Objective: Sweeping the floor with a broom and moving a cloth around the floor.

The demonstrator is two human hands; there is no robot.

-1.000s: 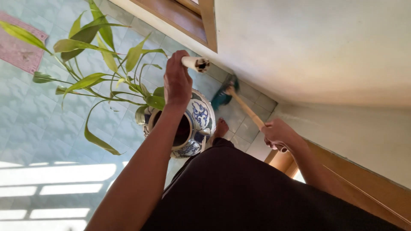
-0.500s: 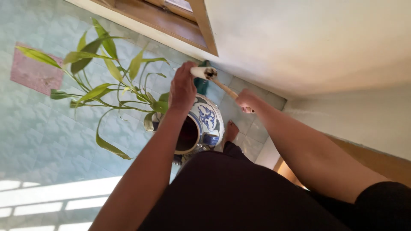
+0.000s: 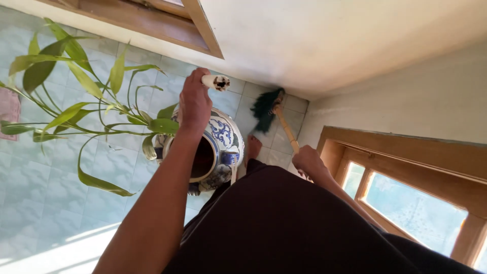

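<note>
Wooden broom handle (image 3: 287, 130) is sitting clenched in R hand (image 3: 308, 163), green bristles (image 3: 265, 108) touching floor tiles (image 3: 45, 167), while L hand (image 3: 195, 101) is gripping a pale stalk end (image 3: 214, 81) over blue-white vase (image 3: 219, 150).

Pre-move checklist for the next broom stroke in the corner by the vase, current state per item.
1. Right hand grip on broom handle: ok, fingers closed round the wooden stick.
2. Broom head on the floor tiles at the wall corner: ok.
3. Left hand grip on pale stick: ok, closed round it above the vase.
4. Blue and white vase upright: cannot tell, seen from above only.
5. Bare foot apart from broom head: ok, but close beside the vase.
6. Plant leaves away from broom path: ok, they spread to the other side.
</note>
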